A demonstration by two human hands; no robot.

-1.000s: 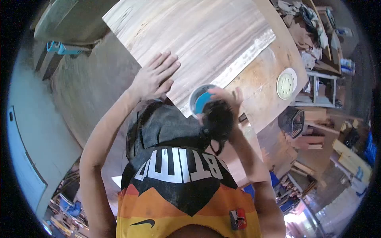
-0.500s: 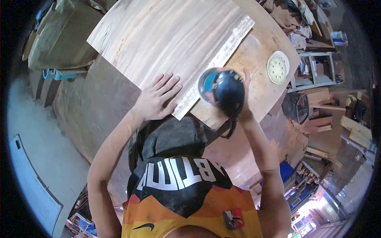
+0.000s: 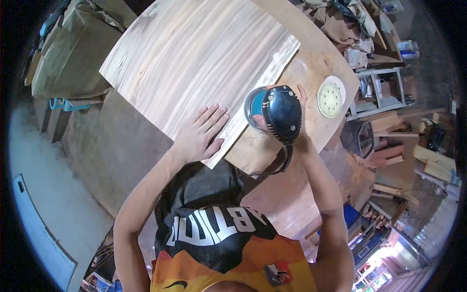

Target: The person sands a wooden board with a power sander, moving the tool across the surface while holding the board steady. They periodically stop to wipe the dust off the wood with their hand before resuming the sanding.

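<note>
A wide, pale wooden board (image 3: 194, 58) with brown and grey streaks lies slanted across the worktable (image 3: 311, 78). My left hand (image 3: 203, 134) rests flat on the board's near corner, fingers stretched out. In my right hand (image 3: 300, 114) is an orbital sander (image 3: 282, 114), black on top with a teal part. My fingers wrap round its body from the right, partly hidden beneath it. The sander's round pad sits against the board's rough right-hand edge (image 3: 267, 80), tilted to that side. Its black cord (image 3: 287, 163) hangs down toward my body.
Perforated round sanding discs (image 3: 331, 99) lie on the worktable's right side. Beyond it stand a black mesh basket (image 3: 357, 138), a pale metal frame (image 3: 382, 92) and scattered wood offcuts (image 3: 389, 155). A covered bulky object (image 3: 75, 63) stands at the upper left.
The view has shifted, so the board and discs appear farther left and lower. The sander stays at the board's edge, its top now sharper and turned more upright. My left hand remains flat.
</note>
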